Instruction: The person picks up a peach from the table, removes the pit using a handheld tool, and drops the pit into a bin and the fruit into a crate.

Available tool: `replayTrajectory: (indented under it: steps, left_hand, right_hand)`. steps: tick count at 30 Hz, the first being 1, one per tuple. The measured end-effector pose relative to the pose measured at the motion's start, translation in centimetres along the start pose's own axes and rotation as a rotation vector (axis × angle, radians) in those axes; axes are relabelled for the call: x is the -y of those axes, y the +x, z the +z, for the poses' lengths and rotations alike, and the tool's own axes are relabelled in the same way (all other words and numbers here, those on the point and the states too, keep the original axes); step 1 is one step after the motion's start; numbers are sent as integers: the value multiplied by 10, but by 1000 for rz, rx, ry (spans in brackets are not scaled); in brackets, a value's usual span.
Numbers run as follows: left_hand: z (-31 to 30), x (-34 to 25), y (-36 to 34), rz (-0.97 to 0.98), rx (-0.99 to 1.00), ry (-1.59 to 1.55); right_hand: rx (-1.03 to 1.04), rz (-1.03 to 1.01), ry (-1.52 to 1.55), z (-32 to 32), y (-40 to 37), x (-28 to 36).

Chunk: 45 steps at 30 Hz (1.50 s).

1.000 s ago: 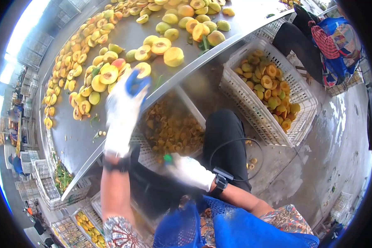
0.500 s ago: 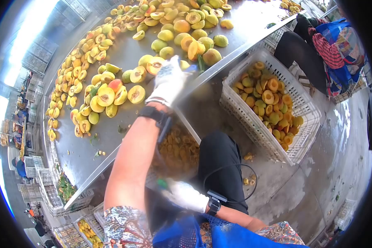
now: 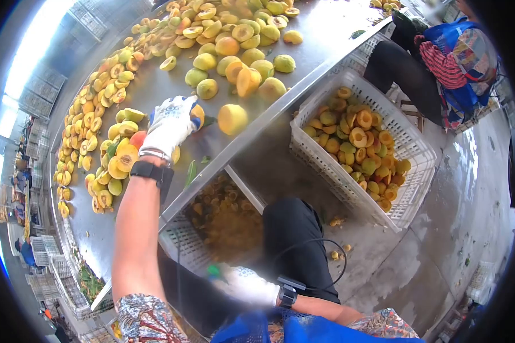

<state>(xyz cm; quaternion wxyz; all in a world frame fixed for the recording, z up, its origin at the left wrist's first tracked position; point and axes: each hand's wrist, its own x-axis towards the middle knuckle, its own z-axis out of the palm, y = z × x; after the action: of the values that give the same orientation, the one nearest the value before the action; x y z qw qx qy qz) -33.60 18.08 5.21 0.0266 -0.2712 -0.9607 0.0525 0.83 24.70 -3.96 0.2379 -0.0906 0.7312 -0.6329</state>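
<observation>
My left hand, in a white glove, reaches over the metal table with its fingers curled round a peach half. Just to the right, a yellow peach piece sits near the table's edge. Left of that hand is a small heap of peach halves, some showing cut faces. Low over my lap, my right hand is also gloved and closed round a green-handled tool; blur hides the tool's working end.
A white plastic crate of peach halves stands on the floor at right. Below the table edge another crate holds brownish pieces. More peaches cover the far tabletop. A co-worker sits at upper right.
My left hand has moved left and down from the table's edge to the small heap. A yellow peach piece shows near where it was. My right hand stays low, and the view has shifted slightly.
</observation>
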Motion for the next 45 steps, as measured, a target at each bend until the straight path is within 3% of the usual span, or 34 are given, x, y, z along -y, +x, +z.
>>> replayTrajectory:
  steps: [5,8,9,12,13,16,17,20,22,26,28,29,32,33,35,37,38,40,41,45]
  left_hand:
    - [-17,2,-49,15,83,76]
    - [-15,12,-81,-116,45,-23]
    - [-18,14,-88,-234,157,-103]
    - [-3,34,-127,-156,-1,-234]
    - [-8,34,-134,-191,69,-155]
    - [-6,45,-172,-282,-164,-349]
    - [-13,36,-186,-404,-265,-588]
    - [-2,15,-244,-500,-543,-1514]
    - [11,-20,-282,-541,-513,-1662]
    - [18,-85,-315,-744,-438,-1521]
    - [46,-78,-337,-589,-508,-1482]
    - [62,-75,-348,-487,-592,-1375]
    - [52,-71,-343,-491,-517,-2303]
    - [61,-68,-346,-319,-597,-1665]
    - [59,-70,-347,-473,-334,-2672]
    - [57,-70,-354,-390,-288,-2659]
    - [62,-69,-354,-578,-281,-2797]
    - [66,-68,-355,-604,-376,-2820]
    - [67,-67,-356,-615,-420,-2830]
    - [56,-72,-352,-531,-515,-2824]
  right_hand:
    - [35,39,-34,4,0,0]
    - [-25,41,-71,9,-1,-3]
    - [-57,49,-82,11,-2,-2]
    - [-83,124,49,3,-3,9]
    - [-86,157,74,-2,-1,13]
    - [-191,255,412,-15,-2,31]
    - [-253,252,503,-20,0,38]
    - [-382,156,683,-20,10,42]
    - [-312,99,743,-16,14,48]
    - [-330,24,544,5,22,49]
    - [-289,201,581,-8,12,60]
    - [-251,155,541,-12,9,64]
    - [-129,21,327,-8,14,62]
    - [-83,46,235,-4,15,69]
    - [-151,-63,43,3,23,56]
    - [-257,-140,-47,8,24,55]
    - [-242,-68,16,7,20,64]
    - [-330,12,25,11,12,74]
    - [-378,-46,-117,13,9,68]
    - [-205,-27,-315,34,-16,65]
